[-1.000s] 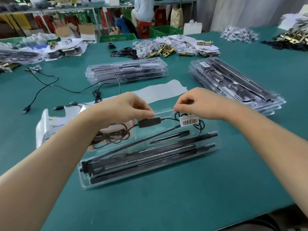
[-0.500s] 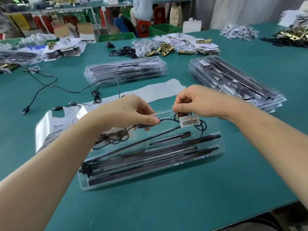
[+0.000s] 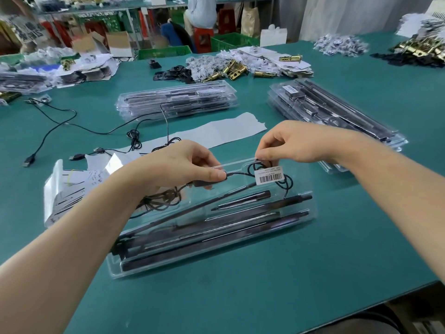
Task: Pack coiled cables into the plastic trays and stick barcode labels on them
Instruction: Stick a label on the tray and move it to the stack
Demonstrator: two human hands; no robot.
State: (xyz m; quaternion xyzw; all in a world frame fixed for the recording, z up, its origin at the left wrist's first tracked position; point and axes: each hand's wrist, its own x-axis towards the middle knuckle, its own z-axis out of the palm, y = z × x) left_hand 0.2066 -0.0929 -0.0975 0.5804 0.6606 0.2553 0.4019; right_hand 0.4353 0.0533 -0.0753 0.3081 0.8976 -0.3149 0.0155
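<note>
Two hands work at the far edge of the clear tray (image 3: 168, 267) on the bench (image 3: 313, 273): the left hand (image 3: 183, 165) pinches the cable (image 3: 168, 200), and the right hand (image 3: 296, 143) pinches its loop just above the label (image 3: 269, 175). The loops should be tucked wholly into the recess and the barcode kept flat. The cable is thin, black and slack, partly coiled at the tray's left end.
</note>
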